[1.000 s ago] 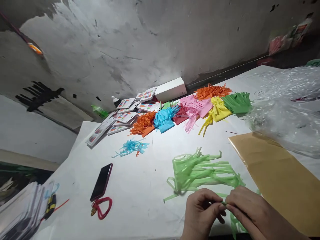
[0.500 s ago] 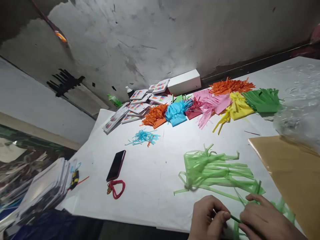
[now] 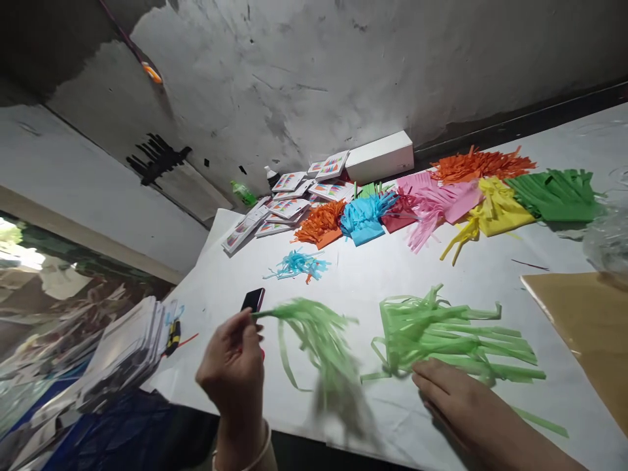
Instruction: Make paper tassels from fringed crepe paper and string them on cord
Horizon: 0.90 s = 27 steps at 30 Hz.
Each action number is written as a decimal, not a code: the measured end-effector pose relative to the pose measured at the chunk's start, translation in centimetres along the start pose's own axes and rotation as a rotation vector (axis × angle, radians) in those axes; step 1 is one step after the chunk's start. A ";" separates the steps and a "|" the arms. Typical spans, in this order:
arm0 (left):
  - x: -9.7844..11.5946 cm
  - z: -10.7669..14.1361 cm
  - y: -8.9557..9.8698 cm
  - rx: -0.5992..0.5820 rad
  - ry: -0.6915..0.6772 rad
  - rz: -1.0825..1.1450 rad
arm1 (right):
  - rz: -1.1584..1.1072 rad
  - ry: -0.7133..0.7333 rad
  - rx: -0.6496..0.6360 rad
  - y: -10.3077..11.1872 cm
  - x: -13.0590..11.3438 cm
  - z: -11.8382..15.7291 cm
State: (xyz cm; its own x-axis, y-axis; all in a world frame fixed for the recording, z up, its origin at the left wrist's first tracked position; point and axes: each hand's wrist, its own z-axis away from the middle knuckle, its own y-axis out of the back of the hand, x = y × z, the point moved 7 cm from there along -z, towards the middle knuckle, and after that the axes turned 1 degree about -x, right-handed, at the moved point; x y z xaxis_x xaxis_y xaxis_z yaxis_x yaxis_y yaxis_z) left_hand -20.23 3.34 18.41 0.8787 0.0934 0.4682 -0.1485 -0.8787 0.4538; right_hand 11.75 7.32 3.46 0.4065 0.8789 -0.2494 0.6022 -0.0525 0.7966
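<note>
My left hand (image 3: 235, 363) pinches the twisted end of a light green paper tassel (image 3: 314, 327), whose strips hang to the right and blur at their lower ends. It is raised in front of the black phone (image 3: 254, 299), covering part of it. On the right, my right hand (image 3: 456, 399) lies with fingers extended at the lower edge of a flat pile of light green fringed paper (image 3: 432, 333). No object shows in it. A loose green strip (image 3: 542, 422) lies beyond the right wrist.
Fringed paper bundles in orange (image 3: 318, 222), blue (image 3: 366, 219), pink (image 3: 446, 199), yellow (image 3: 500, 209) and green (image 3: 559, 196) line the back, beside printed packets (image 3: 289, 208) and a white box (image 3: 380, 157). Blue scraps (image 3: 300, 263) lie mid-table; brown sheet (image 3: 583, 327) at right.
My left hand has moved left and up, carrying the green tassel. My right hand has let go of the twisted end and now rests by the green pile. The view has shifted slightly.
</note>
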 end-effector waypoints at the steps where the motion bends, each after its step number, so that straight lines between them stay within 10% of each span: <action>1: -0.2 -1.1 0.1 0.032 -0.052 -0.061 | 0.025 0.010 0.014 -1.3 -0.1 -0.2; 6: 2.8 0.3 -5.3 -0.259 -0.469 -0.078 | 0.103 -0.019 0.071 -5.4 0.8 0.0; 10: 9.6 10.2 -9.1 -0.474 -0.786 0.122 | 0.127 -0.052 0.089 -5.7 1.2 0.9; 12: 12.7 15.9 -10.8 -0.766 -0.917 0.234 | 0.132 -0.074 0.108 -5.1 1.5 1.4; 15: 13.8 19.6 -13.1 -0.983 -0.850 0.129 | 0.138 -0.068 0.126 -3.4 1.6 2.3; 22: 7.5 15.8 -13.2 -0.878 -0.420 -0.350 | 0.095 -0.136 0.139 1.0 2.7 5.8; 27: 10.5 17.9 -11.3 -0.833 -0.580 -0.100 | 0.029 -0.171 0.112 2.3 3.3 7.3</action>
State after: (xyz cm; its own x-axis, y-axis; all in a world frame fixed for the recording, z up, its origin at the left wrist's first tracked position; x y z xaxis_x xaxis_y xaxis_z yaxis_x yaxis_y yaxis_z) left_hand -1.22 5.88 4.60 0.9561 -0.2870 0.0599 -0.1361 -0.2535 0.9577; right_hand 19.50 6.66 0.40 0.5297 0.7834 -0.3252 0.6573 -0.1369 0.7411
